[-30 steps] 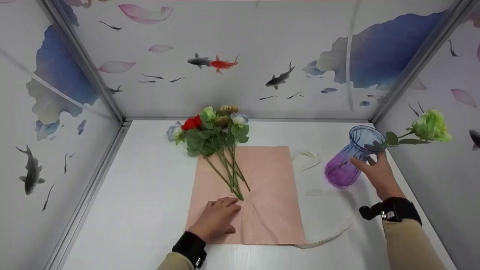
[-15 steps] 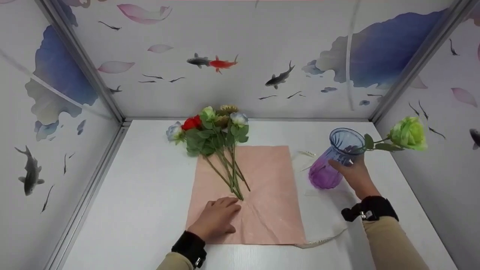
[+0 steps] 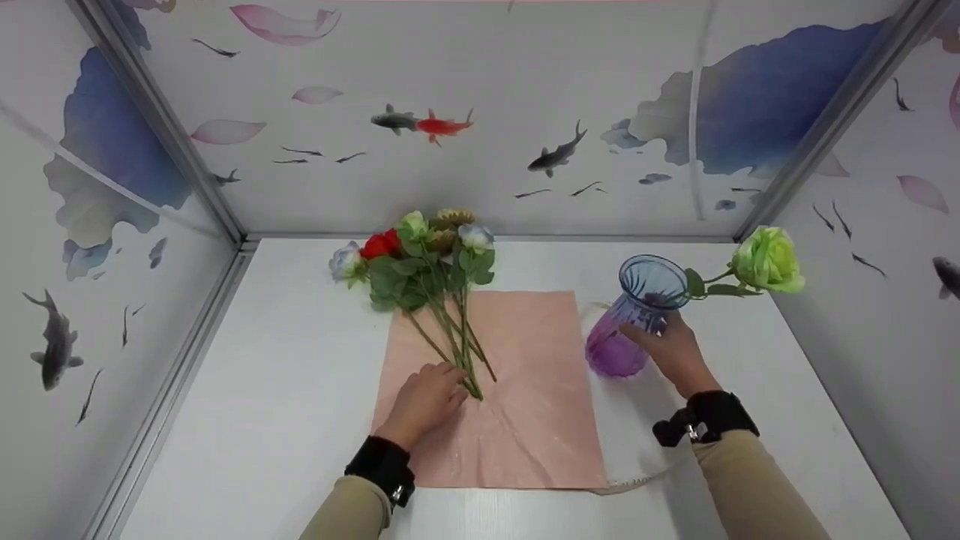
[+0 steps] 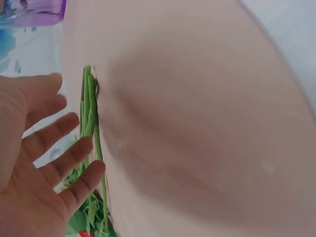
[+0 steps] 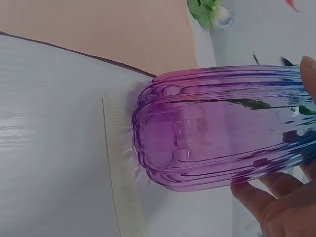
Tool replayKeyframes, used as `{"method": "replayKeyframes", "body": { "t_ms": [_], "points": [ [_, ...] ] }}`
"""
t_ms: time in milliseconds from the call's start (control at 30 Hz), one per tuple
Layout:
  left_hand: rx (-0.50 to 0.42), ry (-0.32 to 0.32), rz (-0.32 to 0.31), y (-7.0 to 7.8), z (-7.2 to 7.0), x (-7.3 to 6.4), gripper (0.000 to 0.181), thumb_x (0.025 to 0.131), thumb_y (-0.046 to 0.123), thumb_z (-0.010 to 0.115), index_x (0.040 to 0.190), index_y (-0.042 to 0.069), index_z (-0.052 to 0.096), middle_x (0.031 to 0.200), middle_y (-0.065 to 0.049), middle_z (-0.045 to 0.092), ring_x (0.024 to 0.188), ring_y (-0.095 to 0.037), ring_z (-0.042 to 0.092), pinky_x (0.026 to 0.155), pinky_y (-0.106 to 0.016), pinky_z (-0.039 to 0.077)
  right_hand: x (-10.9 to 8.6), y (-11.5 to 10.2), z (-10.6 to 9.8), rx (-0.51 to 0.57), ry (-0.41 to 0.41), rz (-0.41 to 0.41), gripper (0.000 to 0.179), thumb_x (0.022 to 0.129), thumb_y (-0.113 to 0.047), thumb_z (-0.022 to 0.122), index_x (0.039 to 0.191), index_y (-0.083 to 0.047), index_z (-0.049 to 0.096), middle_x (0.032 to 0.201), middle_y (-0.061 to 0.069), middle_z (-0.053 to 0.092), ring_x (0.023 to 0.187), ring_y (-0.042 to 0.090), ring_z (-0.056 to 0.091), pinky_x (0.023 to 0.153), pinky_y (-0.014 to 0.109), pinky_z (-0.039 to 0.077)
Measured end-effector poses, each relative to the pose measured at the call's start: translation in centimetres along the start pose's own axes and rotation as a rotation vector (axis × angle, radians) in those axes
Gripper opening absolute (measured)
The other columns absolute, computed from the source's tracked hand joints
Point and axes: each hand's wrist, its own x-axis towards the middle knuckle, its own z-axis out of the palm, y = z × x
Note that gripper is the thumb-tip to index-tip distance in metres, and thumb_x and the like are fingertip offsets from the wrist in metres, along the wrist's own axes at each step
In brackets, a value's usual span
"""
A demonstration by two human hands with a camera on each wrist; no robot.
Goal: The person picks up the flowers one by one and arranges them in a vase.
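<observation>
My right hand (image 3: 675, 356) grips a ribbed glass vase (image 3: 616, 352), blue at the rim and purple at the base. The vase leans, mouth toward the back right, and a green rose (image 3: 766, 259) sticks out sideways from it. In the right wrist view, fingers (image 5: 252, 197) curl under the purple glass. My left hand (image 3: 424, 401) is over the pink paper (image 3: 532, 420), fingertips right at the cut stem ends (image 4: 90, 103). Its fingers are spread and loosely bent in the left wrist view. The bunch of flowers (image 3: 409, 270), red, blue, green and yellowish, lies with heads toward the back wall.
A pale ribbon (image 5: 121, 173) lies on the white table (image 3: 247, 405) along the right of the paper, passing beneath the vase in the right wrist view. Printed panels (image 3: 510, 67) with fish and petals enclose the table at the back and both sides.
My right hand has carried the vase and its green rose leftward, to the paper's right edge. My left hand has shifted slightly forward, up to the stem ends. The bunch stays put.
</observation>
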Motion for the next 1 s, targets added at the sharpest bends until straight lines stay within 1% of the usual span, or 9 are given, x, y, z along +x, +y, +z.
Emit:
{"method": "replayKeyframes", "body": {
  "t_ms": [167,300,433,500,600,700,767,900,1000],
  "points": [
    [-0.034,0.052,-0.172,-1.1,-1.0,1.7,0.041,0.102,0.025,0.064,0.139,0.007,0.061,0.135,-0.017,0.063,0.124,-0.041,0.057,0.096,-0.057,0.05,0.1,-0.1,0.5,-0.014,0.002,0.01,0.117,0.087,-0.063,0.072,0.163,-0.004,0.006,0.164,0.027,0.025,0.152,0.045,0.023,0.12,0.06,0.024],
    [-0.027,0.067,-0.261,-2.3,-1.4,2.6,0.046,0.103,0.028,0.062,0.144,0.009,0.056,0.138,-0.019,0.059,0.126,-0.043,0.054,0.096,-0.057,0.05,0.1,-0.2,0.9,-0.015,0.004,0.003,0.115,0.087,-0.062,0.073,0.162,-0.003,0.01,0.163,0.027,0.029,0.151,0.045,0.027,0.12,0.059,0.026],
    [-0.041,0.067,-0.348,-3.3,-1.3,3.5,0.048,0.104,0.029,0.06,0.149,0.013,0.052,0.142,-0.019,0.053,0.126,-0.046,0.05,0.096,-0.058,0.049,0.0,-0.5,1.2,-0.003,-0.001,-0.003,0.113,0.086,-0.061,0.075,0.161,-0.003,0.014,0.162,0.026,0.031,0.15,0.044,0.03,0.119,0.059,0.028],
    [-0.05,0.07,-0.377,-3.7,-1.2,3.9,0.049,0.105,0.03,0.059,0.151,0.015,0.051,0.142,-0.019,0.052,0.126,-0.047,0.048,0.095,-0.059,0.048,-0.1,-0.6,1.2,-0.001,0.002,-0.007,0.112,0.085,-0.061,0.075,0.161,-0.003,0.016,0.161,0.026,0.033,0.149,0.044,0.031,0.119,0.058,0.028],
    [-0.056,0.085,-0.389,-4.1,-0.9,4.3,0.047,0.106,0.031,0.057,0.15,0.016,0.052,0.136,-0.021,0.051,0.118,-0.047,0.048,0.091,-0.058,0.048,-0.2,-0.6,1.3,-0.007,0.004,-0.008,0.113,0.085,-0.062,0.075,0.16,-0.002,0.016,0.16,0.027,0.033,0.149,0.044,0.031,0.119,0.058,0.029],
    [-0.033,0.107,-0.379,-4.3,-0.7,4.4,0.045,0.106,0.032,0.056,0.148,0.015,0.055,0.125,-0.024,0.052,0.105,-0.043,0.047,0.082,-0.054,0.049,-0.1,-0.6,1.4,-0.023,0.0,-0.004,0.114,0.085,-0.063,0.074,0.16,0.0,0.016,0.161,0.029,0.031,0.149,0.045,0.03,0.119,0.058,0.029],
    [-0.005,0.105,-0.369,-4.4,-0.5,4.4,0.045,0.107,0.032,0.055,0.148,0.015,0.055,0.115,-0.025,0.052,0.094,-0.039,0.044,0.074,-0.049,0.047,-0.1,-0.6,1.4,-0.031,-0.002,-0.005,0.114,0.085,-0.063,0.074,0.16,0.0,0.016,0.161,0.029,0.031,0.149,0.045,0.03,0.119,0.058,0.029],
    [0.049,0.039,-0.351,-4.4,-0.3,4.3,0.045,0.108,0.035,0.052,0.15,0.018,0.053,0.103,-0.023,0.052,0.084,-0.033,0.037,0.068,-0.044,0.041,0.0,-0.6,1.5,-0.038,0.01,-0.012,0.113,0.085,-0.063,0.075,0.159,0.0,0.017,0.159,0.029,0.033,0.149,0.044,0.031,0.119,0.057,0.029],
    [0.038,-0.022,-0.35,-4.3,-0.3,4.3,0.042,0.108,0.035,0.052,0.145,0.016,0.058,0.106,-0.022,0.054,0.087,-0.034,0.042,0.071,-0.046,0.045,-0.1,-0.6,1.5,-0.031,0.019,-0.015,0.112,0.085,-0.061,0.075,0.159,-0.001,0.017,0.159,0.028,0.035,0.149,0.044,0.032,0.119,0.058,0.029]
  ]
}}
